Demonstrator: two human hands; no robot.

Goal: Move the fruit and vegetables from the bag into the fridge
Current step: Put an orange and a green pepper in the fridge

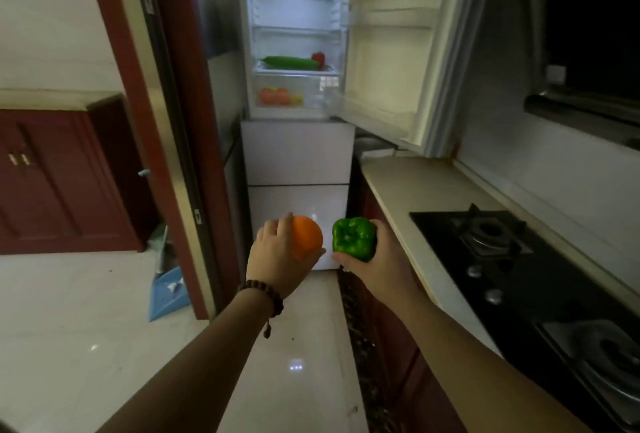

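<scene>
My left hand grips an orange, and my right hand grips a green bell pepper; both are held out side by side in front of the white fridge. The fridge's upper door stands open to the right, and the inside is lit. On a lower shelf lie a long green cucumber and a red pepper. Orange and yellow fruit show through the clear drawer below. No bag is in view.
A countertop with a black gas hob runs along the right. A red door frame stands left of the fridge, with a blue dustpan at its foot. A red cabinet is at far left. Pale tiled floor lies below my arms.
</scene>
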